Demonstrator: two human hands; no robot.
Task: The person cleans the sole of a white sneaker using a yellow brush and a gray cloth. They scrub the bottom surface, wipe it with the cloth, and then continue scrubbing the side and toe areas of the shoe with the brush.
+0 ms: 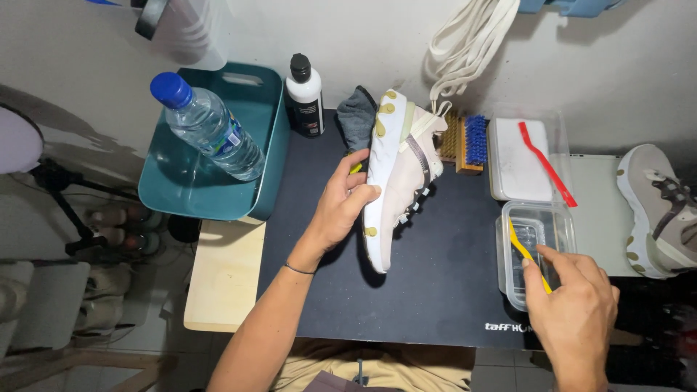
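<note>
Fingers (361,194) of the left hand (340,207) wrap the pale sneaker (398,170), hiding part of its sole. Right hand (573,305) pinches a yellow brush (528,253) over the clear container (534,250); its bristles are hard to make out.

Your left hand (347,199) grips a pale sneaker (396,170) on its side, white sole turned toward your palm, standing on a dark mat (435,290). Your right hand (573,308) pinches a yellow brush handle (526,250) that dips into a clear plastic tub (537,250). Just behind that tub sits a closed clear box (519,156) with a red brush (546,163) lying across its lid. Behind the sneaker lie a grey cloth (357,112), a wooden brush (452,139) and a blue-bristled brush (475,139). A black-capped white bottle (305,91) stands beside a teal basin (218,181), which holds a water bottle (207,127). A second sneaker (661,210) rests at the far right.
</note>
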